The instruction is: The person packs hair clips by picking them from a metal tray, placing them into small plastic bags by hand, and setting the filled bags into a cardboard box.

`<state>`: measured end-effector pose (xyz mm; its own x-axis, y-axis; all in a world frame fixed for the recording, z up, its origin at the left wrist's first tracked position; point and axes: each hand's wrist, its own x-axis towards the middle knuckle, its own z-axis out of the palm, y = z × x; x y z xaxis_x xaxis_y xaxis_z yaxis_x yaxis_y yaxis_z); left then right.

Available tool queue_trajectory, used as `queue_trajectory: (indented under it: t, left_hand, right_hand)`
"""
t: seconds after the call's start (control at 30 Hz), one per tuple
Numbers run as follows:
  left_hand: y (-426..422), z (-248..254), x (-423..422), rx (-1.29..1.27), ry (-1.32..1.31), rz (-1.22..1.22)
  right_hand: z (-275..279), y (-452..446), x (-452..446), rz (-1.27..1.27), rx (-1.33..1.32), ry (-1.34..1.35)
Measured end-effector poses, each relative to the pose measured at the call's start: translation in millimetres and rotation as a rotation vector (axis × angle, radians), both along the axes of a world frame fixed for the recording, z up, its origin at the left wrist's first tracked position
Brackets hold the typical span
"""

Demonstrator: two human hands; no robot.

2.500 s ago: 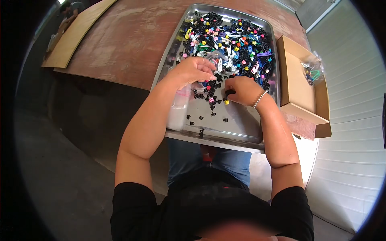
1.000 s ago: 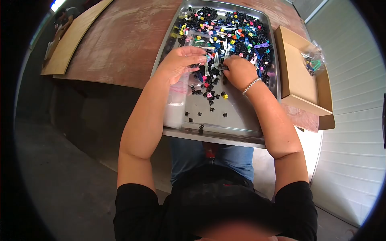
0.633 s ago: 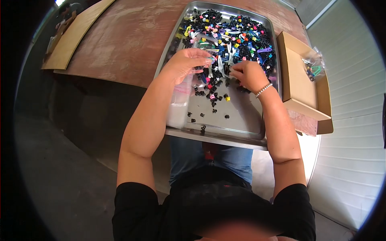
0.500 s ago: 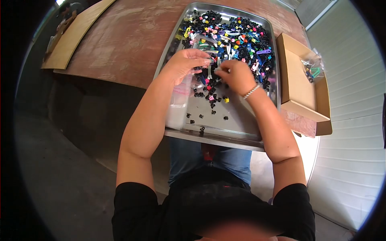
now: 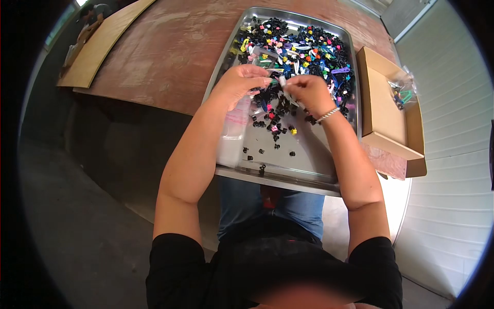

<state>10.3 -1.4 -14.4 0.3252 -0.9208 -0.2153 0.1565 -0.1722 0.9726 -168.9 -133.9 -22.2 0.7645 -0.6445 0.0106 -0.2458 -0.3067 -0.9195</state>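
Note:
A metal tray (image 5: 309,170) holds a heap of small black claw clips (image 5: 280,105), mixed with colourful flower-shaped pieces and long snap hair clips. My left hand (image 5: 241,86) is over the tray's left side, thumb and fingers pinched together; a bit of green shows at the tips, but what they hold is unclear. Close beside it, my right hand (image 5: 311,93) pinches a white hair clip (image 5: 282,81). Beneath my left wrist, a stack of clear plastic bags (image 5: 231,139) with red lines lies along the tray's left edge.
Right of the tray stands an open cardboard box (image 5: 383,113) with a clear bag of clips (image 5: 404,92) inside. The tray rests on a reddish wooden table (image 5: 159,56). Another person (image 5: 92,20) is at the far left, behind a plywood board (image 5: 103,46).
My right hand has shifted slightly right, and the white hair clip at its fingertips shows more plainly. My left hand keeps its pinch in nearly the same place over the tray.

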Motion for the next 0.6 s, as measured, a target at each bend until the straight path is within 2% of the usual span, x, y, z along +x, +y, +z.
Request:
queue_trajectory:
  t: [0.03,0.1,0.13,0.2,0.33,0.43,0.5,0.6]
  left_hand:
    - [0,1,0,0.012,-0.021,-0.003]
    - [0,3,-2,0.011,-0.023,-0.014]
    - [1,6,-6,0.011,-0.018,-0.051]
    - [1,7,-11,0.028,-0.005,-0.124]
    - [0,1,-19,0.047,0.048,-0.319]
    - [2,5,-23,0.093,0.045,-0.357]
    - [0,1,-22,0.063,0.072,-0.366]
    - [0,-1,-21,0.016,0.138,-0.377]
  right_hand:
    - [13,3,-4,-0.018,0.124,-0.13]
    - [32,7,-9,-0.075,0.21,-0.304]
    - [40,11,-11,-0.072,0.209,-0.305]
    - [50,19,-13,-0.047,0.181,-0.488]
    - [48,22,-10,0.015,0.097,-0.528]
    - [48,26,-10,-0.001,-0.086,-0.201]
    - [50,26,-12,-0.006,-0.074,-0.216]
    - [48,14,-14,-0.146,-0.162,-0.256]
